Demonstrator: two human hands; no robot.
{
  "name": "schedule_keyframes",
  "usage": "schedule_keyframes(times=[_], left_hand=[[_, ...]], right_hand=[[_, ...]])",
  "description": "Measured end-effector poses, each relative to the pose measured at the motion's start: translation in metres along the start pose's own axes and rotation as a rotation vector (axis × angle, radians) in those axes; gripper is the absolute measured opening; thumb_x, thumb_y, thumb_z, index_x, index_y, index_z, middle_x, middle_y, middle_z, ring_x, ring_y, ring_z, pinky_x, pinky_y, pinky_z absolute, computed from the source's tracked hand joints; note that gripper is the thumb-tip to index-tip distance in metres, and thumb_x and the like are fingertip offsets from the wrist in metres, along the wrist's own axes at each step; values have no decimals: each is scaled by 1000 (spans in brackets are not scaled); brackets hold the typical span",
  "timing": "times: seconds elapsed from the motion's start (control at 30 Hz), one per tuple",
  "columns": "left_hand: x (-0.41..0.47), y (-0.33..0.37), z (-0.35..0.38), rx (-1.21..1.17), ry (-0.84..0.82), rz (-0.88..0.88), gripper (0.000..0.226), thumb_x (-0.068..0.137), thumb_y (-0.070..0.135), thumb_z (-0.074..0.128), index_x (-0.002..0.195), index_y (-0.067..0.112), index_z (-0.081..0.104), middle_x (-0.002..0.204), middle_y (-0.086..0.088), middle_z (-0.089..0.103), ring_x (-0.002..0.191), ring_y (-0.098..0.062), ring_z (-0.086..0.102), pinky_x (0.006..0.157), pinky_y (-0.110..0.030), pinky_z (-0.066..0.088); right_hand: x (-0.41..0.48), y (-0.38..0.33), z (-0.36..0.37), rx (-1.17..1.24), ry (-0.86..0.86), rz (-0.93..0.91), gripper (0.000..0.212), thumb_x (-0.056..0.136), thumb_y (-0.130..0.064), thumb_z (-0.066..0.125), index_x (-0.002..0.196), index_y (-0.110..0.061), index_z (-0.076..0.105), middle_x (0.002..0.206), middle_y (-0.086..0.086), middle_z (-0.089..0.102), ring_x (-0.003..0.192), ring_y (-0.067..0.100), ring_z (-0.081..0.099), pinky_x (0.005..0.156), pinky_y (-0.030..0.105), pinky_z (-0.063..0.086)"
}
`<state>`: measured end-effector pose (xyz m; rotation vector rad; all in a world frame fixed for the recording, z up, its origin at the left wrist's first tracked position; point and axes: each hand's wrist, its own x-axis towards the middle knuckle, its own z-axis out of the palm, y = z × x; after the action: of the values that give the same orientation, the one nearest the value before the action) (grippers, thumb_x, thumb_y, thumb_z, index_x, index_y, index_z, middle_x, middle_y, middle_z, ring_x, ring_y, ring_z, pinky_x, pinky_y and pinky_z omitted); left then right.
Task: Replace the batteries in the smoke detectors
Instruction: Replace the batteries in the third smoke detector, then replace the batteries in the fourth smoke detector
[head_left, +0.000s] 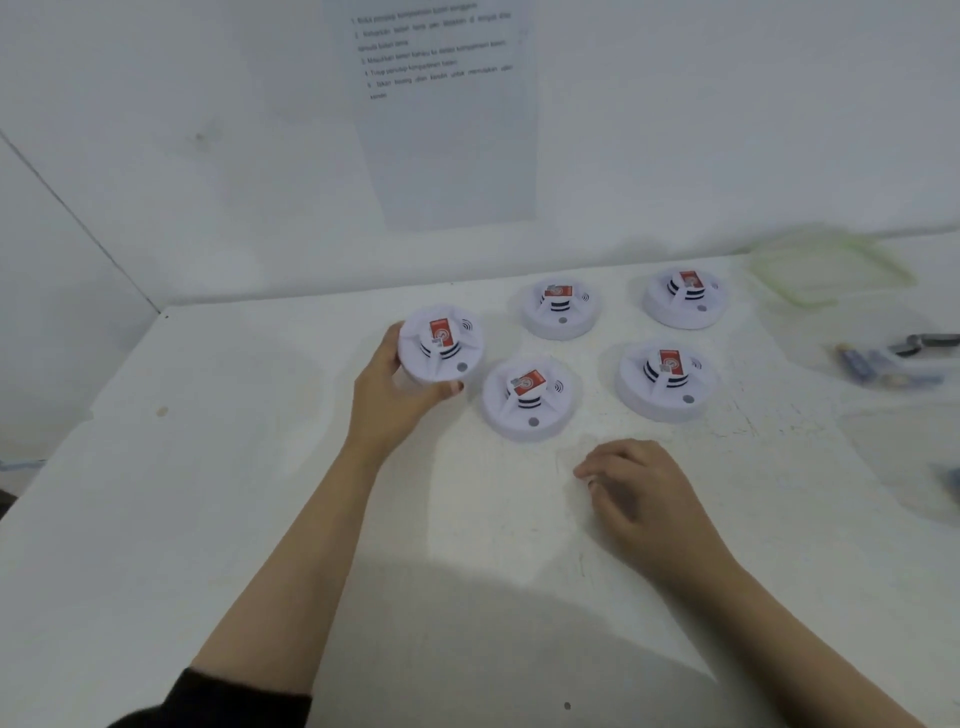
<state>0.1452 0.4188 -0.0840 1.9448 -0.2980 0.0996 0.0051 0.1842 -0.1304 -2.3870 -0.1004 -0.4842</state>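
Barely begun, judging by the layout. Left hand (395, 384) wrapped round the rim of the leftmost smoke detector (441, 343), thumb on the near edge, fingertips at the far-left side, unit tilted and seemingly raised off the white table (234, 493). Right hand (644, 493) resting on the table nearer the body, fingers loosely curled, holding nothing. Four more units lying flat, red labels up, no hand on them: front-middle detector (530, 400), back-middle detector (561, 309), front-right detector (667, 382), back-right detector (684, 297). No cover off, no compartment exposed on any. Far right, blurred, possibly loose batteries (860, 364), near a clear container (831, 273) with a green rim. Left to do on all five: open, swap cells, close.
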Motion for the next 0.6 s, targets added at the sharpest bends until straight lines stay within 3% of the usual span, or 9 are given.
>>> schedule_keyframes(times=[0.13,0.23,0.4,0.5,0.6], left_hand=[[30,-12,3,109,-43,-67,74,53,50,79,121,31,55,114,20,64,103,8,59,83,-17,45],[42,-19,8,175,-51,-90,76,50,59,72,119,31,55,111,21,63,101,4,60,84,-19,46],[57,-29,10,322,-81,-138,79,49,69,66,116,28,58,113,9,64,106,-16,60,97,-43,47],[67,-24,14,432,-95,-202,113,43,74,63,137,14,41,137,-5,51,131,-28,41,109,-47,31],[75,-6,25,494,-53,-193,114,56,63,64,149,11,23,153,-10,32,145,-29,17,116,-50,12]], right_hand=[[1,0,-4,20,-37,20,25,77,-25,46,86,-22,69,92,-14,61,93,-3,48,87,3,29],[3,-2,-4,34,-51,28,25,77,-25,46,86,-23,69,91,-15,60,97,-4,47,86,3,29],[3,-2,-3,-1,-48,15,23,77,-20,47,87,-21,68,92,-11,60,92,1,48,85,4,31],[3,-3,-2,-36,-53,7,23,77,-19,47,88,-20,68,91,-10,61,93,4,48,85,6,31],[3,-3,-2,-81,-30,6,22,76,-19,48,86,-24,67,89,-14,62,92,2,50,86,11,30]])
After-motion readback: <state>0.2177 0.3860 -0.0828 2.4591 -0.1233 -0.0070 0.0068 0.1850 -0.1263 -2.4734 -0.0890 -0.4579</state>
